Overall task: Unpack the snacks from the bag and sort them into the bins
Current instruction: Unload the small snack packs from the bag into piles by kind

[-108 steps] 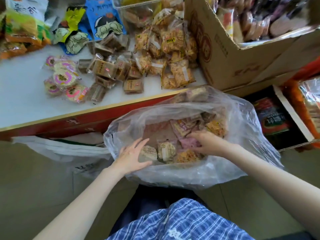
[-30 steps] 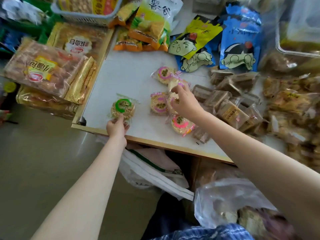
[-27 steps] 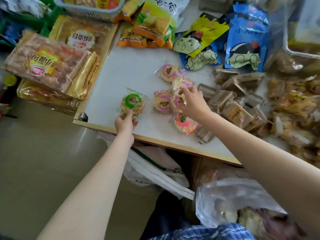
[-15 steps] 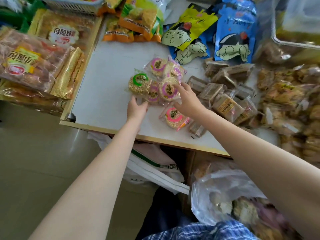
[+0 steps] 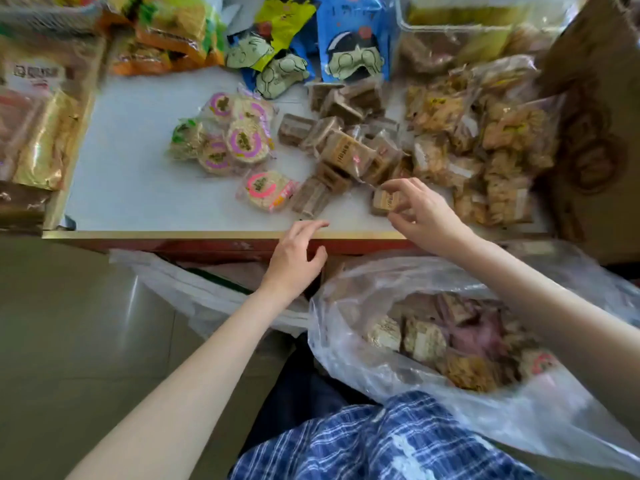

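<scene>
While table (image 5: 138, 188) carries sorted snack piles, plastic bag (image 5: 349, 327) sits below its edge, open, packets still inside. Left hand (image 5: 294, 258) hovers at table edge, fingers loose, holding nothing. Right hand (image 5: 420, 213) pinches small brown packet (image 5: 382, 202) beside brown pile.

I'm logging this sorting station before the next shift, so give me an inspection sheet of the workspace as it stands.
Surface: white table, bare at its left front.
Job's things: clear plastic bag on the lap, snacks inside; round pink-ringed cakes, brown square packs and golden packs grouped on the table.
Clutter: cartoon pouches, cardboard box.
Grippers: right hand pinches a brown snack pack; left hand open, holding nothing, at the table's edge.
Cables: nothing seen.
Surroundings: white bag under the table.
</scene>
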